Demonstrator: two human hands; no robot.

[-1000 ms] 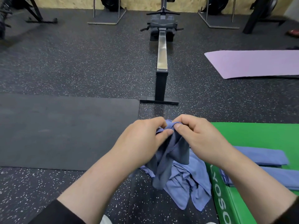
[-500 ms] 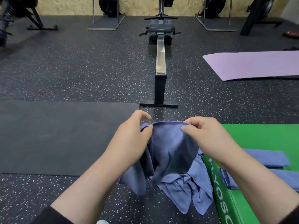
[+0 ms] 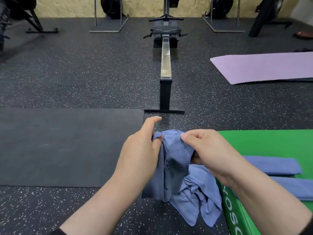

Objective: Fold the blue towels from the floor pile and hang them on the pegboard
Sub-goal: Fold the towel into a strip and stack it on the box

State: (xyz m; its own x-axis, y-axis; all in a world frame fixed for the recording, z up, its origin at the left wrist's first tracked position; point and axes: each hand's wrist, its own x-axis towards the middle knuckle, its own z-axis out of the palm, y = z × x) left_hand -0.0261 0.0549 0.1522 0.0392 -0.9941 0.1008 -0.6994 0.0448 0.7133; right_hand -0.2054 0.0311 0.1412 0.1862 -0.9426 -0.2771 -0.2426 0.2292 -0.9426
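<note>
A blue towel (image 3: 174, 160) hangs in front of me, bunched along its top edge. My left hand (image 3: 142, 150) pinches its upper left part, with the index finger stretched forward. My right hand (image 3: 205, 151) grips its upper right part with curled fingers. Below it a crumpled pile of blue towels (image 3: 199, 199) lies on the speckled floor against the green box. Two folded blue towels (image 3: 274, 167) lie on top of the green plyo box (image 3: 264, 143) at the right. No pegboard is in view.
A black mat (image 3: 64, 146) covers the floor at the left. A rowing machine (image 3: 166, 65) runs straight ahead, its foot close beyond my hands. A purple mat (image 3: 264, 67) lies at the far right. Stands and weight plates line the back wall.
Both hands first spread the towel's top edge apart, then drew closer again, gathering the edge. My left index finger has lifted off the cloth.
</note>
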